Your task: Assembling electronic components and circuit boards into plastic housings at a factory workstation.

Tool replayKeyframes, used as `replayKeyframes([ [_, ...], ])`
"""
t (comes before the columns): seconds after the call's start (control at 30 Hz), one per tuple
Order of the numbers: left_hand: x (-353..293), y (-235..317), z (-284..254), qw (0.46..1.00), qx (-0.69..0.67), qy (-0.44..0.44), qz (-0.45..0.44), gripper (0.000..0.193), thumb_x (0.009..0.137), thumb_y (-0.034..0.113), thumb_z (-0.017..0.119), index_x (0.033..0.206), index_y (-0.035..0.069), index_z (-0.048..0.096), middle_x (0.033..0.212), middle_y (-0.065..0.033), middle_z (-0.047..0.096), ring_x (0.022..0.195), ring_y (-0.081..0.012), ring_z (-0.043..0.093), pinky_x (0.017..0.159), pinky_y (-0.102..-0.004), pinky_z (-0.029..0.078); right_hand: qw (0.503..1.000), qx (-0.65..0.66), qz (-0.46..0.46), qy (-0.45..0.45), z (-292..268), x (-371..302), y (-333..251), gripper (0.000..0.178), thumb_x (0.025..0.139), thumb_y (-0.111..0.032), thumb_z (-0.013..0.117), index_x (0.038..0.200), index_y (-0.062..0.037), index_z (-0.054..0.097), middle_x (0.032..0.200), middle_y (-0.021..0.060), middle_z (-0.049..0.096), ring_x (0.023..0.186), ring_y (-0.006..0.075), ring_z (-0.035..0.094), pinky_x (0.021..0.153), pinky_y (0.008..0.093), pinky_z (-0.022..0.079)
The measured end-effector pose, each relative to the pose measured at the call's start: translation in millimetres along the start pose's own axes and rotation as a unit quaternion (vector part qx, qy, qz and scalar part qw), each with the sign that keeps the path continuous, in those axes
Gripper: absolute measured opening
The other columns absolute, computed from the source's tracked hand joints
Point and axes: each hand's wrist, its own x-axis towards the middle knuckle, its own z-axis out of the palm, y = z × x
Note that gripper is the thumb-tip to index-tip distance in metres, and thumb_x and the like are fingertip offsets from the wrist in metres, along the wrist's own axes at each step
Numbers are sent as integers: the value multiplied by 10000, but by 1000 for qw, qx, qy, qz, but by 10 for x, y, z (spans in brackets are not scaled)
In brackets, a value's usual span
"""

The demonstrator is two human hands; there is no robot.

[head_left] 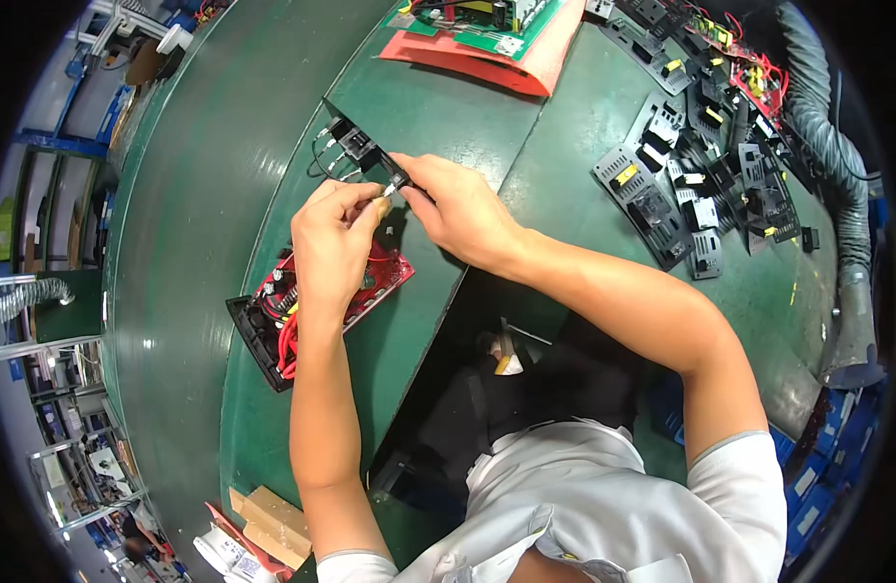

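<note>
Over the green bench, my right hand (464,212) grips the near end of a black panel (362,148) between thumb and fingers. The panel is held tilted off the bench, with sockets on its face and short dark wires (319,155) looping from its left side. My left hand (333,233) is closed in a pinch at the panel's near end, its fingertips at a small metallic part (394,185). What the pinch holds is too small to name. Below my hands lies a red-cased electronic unit (382,282) with thick red wires and a black end plate (258,340), partly hidden by my left forearm.
Several black panels with sockets (652,209) lie heaped at the right. Green circuit boards (525,29) rest on an orange-red sheet (467,66) at the back. A grey flexible duct (827,126) runs down the right edge. A cardboard piece (273,525) sits at the lower left.
</note>
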Motion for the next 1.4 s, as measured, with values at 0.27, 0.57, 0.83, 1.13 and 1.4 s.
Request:
replayKeyframes([
  [0.27, 96, 15, 80, 1000, 0, 27, -13, 135, 825, 7, 701, 951, -40, 710, 767, -93, 627, 618, -131, 557, 591, -276, 451, 999, 10, -32, 16, -4, 65, 111, 406, 876, -10, 603, 1279, 7, 557, 921, 202, 620, 835, 399, 616, 723, 441, 500],
  [0.57, 22, 45, 32, 988, 89, 44, 119, 75, 773, 10, 694, 843, -17, 685, 777, -159, 627, 712, -354, 635, 650, -404, 496, 998, -37, -26, -32, -10, -10, -44, 416, 879, -34, 581, 1286, 40, 541, 870, 257, 621, 801, 450, 610, 693, 479, 497],
  [0.83, -87, -129, -40, 993, 63, 23, 97, 192, 778, 48, 742, 953, -2, 682, 817, -120, 608, 711, -241, 614, 667, -344, 493, 999, -10, -18, -45, 99, -77, 56, 399, 845, -70, 664, 1231, 2, 592, 935, 256, 643, 882, 444, 625, 758, 455, 509],
  [1.13, -172, -230, -1241, 983, -60, 170, 25, 260, 897, 33, 631, 1151, 26, 688, 1236, -68, 611, 1062, -160, 607, 923, -292, 488, 998, 11, 67, 12, -53, 128, 112, 658, 882, -173, 730, 1431, -24, 400, 1427, 172, 467, 1257, 290, 509, 1010, 406, 450],
  [1.4, -583, 30, -1974, 938, -104, 328, 33, 299, 903, 120, 701, 1178, 3, 682, 1095, -52, 703, 990, -141, 642, 923, -269, 476, 995, 21, 97, 17, -57, -1, 96, 651, 912, -188, 703, 1454, -44, 372, 1445, 164, 439, 1265, 278, 499, 1020, 396, 441],
])
